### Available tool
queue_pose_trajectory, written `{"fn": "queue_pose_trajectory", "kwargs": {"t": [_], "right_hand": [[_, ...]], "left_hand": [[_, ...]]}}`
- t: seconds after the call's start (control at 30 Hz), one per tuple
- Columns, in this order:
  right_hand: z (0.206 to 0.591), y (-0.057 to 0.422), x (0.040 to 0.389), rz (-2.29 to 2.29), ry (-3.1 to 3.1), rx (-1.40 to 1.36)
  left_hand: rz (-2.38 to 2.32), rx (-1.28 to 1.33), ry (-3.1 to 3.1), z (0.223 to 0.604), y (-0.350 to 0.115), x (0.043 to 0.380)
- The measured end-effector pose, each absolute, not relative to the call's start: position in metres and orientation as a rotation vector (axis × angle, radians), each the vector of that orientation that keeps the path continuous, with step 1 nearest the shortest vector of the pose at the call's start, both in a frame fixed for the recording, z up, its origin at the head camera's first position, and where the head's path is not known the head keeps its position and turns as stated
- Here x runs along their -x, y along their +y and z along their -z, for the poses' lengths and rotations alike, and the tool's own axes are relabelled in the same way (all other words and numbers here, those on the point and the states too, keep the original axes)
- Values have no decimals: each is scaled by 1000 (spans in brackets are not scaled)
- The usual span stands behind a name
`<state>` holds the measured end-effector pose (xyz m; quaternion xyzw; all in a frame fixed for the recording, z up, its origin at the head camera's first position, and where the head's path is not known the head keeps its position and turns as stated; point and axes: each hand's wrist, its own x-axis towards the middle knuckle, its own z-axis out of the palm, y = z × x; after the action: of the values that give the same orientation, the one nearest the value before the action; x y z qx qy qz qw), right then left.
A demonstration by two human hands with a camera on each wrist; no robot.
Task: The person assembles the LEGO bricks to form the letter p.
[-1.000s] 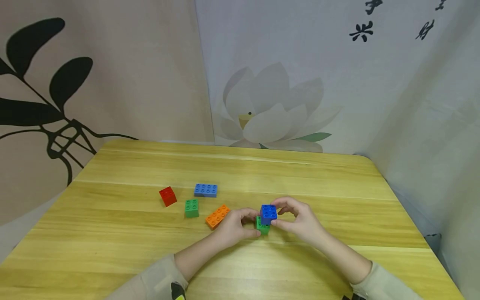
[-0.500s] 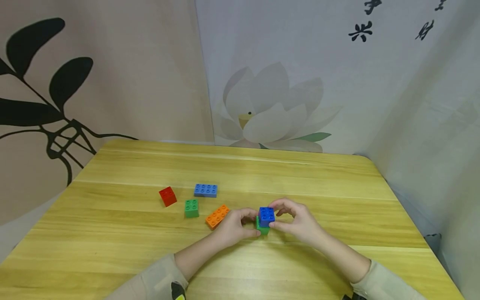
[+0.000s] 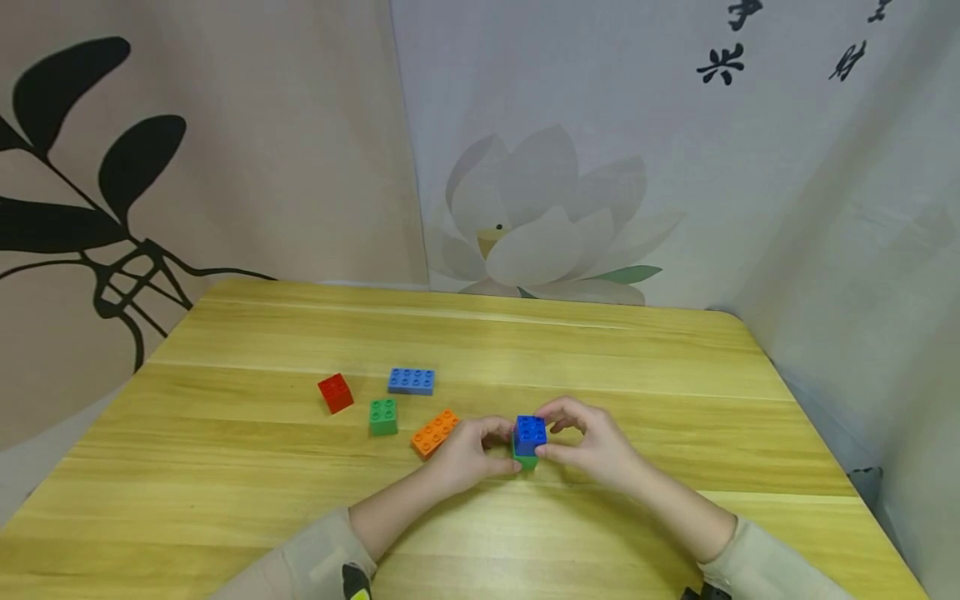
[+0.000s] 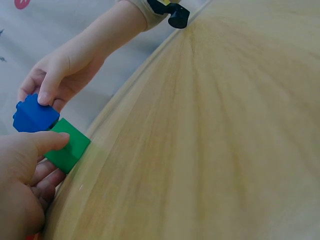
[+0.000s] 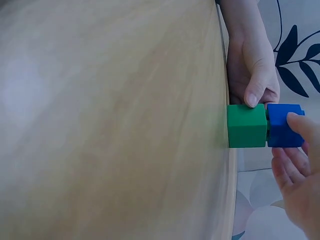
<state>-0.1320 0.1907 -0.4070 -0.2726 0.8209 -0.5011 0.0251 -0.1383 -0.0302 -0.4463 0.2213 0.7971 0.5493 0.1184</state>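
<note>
My left hand [image 3: 471, 457] pinches a green toy brick [image 5: 247, 126] between thumb and fingers, low at the tabletop. Right above that brick, my right hand [image 3: 592, 442] pinches a dark blue brick [image 3: 530, 435] by its right side. In the right wrist view the two bricks line up, with a thin gap and the green studs showing between them. From the left wrist, the blue brick [image 4: 35, 114] looks slightly tilted against the green one [image 4: 69, 146]. In the head view the blue brick covers most of the green brick's top.
Left of the hands lie an orange eight-stud brick [image 3: 435, 433], close by the left hand, a second green brick [image 3: 383, 417], a lighter blue long brick [image 3: 411, 381] and a red brick [image 3: 335, 392]. The wooden table [image 3: 637, 350] ends at a printed cloth backdrop [image 3: 555, 100].
My right hand has brought the blue brick left and slightly down, from offset to nearly squarely over the green brick. The left hand and the loose bricks have stayed put.
</note>
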Motion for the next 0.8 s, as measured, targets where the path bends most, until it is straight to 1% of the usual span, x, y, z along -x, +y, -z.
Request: {"fn": "queue_pose_trajectory", "kwargs": {"t": [0.4, 0.8], "right_hand": [[402, 190, 132, 1483, 2568, 894], [407, 189, 134, 1564, 2507, 805]], "left_hand": [[-1602, -667, 2334, 447, -31, 139], [-1594, -626, 2325, 447, -32, 138]]}}
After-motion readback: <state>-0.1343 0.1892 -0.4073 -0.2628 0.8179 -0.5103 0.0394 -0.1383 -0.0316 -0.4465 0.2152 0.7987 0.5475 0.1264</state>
